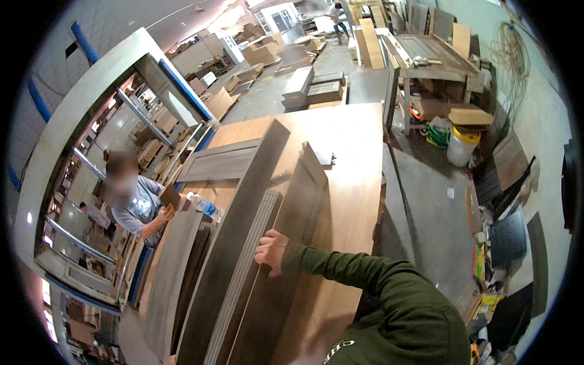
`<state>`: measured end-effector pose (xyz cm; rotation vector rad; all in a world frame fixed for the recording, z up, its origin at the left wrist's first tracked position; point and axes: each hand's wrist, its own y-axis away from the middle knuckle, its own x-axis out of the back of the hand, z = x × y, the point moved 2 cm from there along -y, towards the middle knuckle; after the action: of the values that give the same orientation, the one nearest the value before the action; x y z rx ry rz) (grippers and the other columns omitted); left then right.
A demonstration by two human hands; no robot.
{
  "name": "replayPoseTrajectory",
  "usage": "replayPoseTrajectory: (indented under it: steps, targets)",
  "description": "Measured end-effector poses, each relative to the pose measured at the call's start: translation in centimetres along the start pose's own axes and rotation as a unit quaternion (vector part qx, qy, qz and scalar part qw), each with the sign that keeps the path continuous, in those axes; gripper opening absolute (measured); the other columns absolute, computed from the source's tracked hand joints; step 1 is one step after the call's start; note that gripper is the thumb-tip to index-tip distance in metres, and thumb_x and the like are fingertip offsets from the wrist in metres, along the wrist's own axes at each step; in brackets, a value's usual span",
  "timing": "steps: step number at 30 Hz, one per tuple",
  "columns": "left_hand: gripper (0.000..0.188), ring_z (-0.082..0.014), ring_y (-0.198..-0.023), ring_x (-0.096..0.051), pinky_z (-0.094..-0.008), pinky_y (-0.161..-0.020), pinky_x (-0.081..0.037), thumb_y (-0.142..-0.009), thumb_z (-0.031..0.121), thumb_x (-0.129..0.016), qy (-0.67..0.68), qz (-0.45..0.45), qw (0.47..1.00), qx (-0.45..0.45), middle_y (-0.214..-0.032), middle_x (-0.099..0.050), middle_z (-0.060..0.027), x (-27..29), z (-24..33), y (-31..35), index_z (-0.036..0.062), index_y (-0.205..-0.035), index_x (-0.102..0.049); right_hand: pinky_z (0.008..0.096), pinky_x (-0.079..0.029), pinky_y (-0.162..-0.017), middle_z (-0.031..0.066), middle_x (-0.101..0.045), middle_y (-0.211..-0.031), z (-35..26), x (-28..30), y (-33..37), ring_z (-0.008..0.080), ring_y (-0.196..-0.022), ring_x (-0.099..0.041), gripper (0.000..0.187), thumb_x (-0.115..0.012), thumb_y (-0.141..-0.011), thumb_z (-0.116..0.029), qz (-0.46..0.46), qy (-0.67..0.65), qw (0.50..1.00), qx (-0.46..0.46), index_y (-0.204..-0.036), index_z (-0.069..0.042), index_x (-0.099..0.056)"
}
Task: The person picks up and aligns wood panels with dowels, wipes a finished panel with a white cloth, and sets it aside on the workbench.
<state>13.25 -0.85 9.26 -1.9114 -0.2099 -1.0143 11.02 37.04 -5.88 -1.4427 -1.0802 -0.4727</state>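
Note:
Several grey-brown wooden boards and panels stand on edge across a tan worktable (347,243). My right hand (272,252) closes over the top edge of the right-hand panel (298,201), its fingertips reaching toward a board with a grooved edge (240,283). Left of that rises a long plain board (237,225). A sliver of skin at the lower picture edge, by the boards' near end, may be my left hand (171,360); its fingers are hidden. Beyond the boards lies a framed panel (222,161), flat on the table.
Across the table, another person (137,204) holds a small brown piece beside a water bottle (205,207). A large white-framed structure (33,201) stands at left. Cabinet boxes (298,88) sit farther back. A workbench (435,70) and white bucket (462,146) are at right.

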Motion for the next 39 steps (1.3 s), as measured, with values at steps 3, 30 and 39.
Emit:
replayPoseTrajectory:
  steps: [3, 30, 39]
  targets:
    - [0.039, -0.0316, -0.061, -0.056, -0.0410, -0.056, -0.046, -0.050, 0.030, -0.068, -0.058, -0.014, 0.998, -0.018, -0.071, -0.058, -0.0109, -0.2, 2.1, -1.9, 0.0117, -0.084, -0.064, 0.0354, -0.031, -0.085, -0.0007, -0.056, -0.077, -0.1, 0.2, 0.0, 0.0172, -0.084, -0.049, 0.039, -0.073, -0.053, -0.045, 0.033, -0.009, 0.999, 0.039, -0.077, -0.016, -0.062]
    - [0.044, -0.0275, -0.056, -0.055, -0.0381, -0.054, -0.046, -0.047, 0.034, -0.067, 0.015, -0.049, 0.997, -0.054, -0.066, -0.057, -0.0076, -2.9, 5.0, -2.0, 0.0155, -0.087, -0.065, 0.0409, -0.026, -0.096, 0.0022, -0.055, -0.083, 1.3, -2.2, 0.5, 0.0220, -0.094, -0.048, 0.050, -0.072, -0.044, -0.040, 0.020, 0.100, 0.994, 0.035, -0.083, -0.013, -0.057]
    - [0.049, -0.0274, -0.057, -0.055, -0.0385, -0.055, -0.045, -0.046, 0.037, -0.069, -0.037, -0.081, 0.995, -0.037, -0.069, -0.056, -0.0068, -3.6, 4.0, -1.4, 0.0184, -0.091, -0.063, 0.0414, -0.025, -0.097, 0.0026, -0.053, -0.081, 0.4, -0.1, 0.6, 0.0222, -0.093, -0.048, 0.051, -0.071, -0.042, -0.042, 0.022, -0.013, 1.000, -0.002, -0.080, -0.012, -0.053]
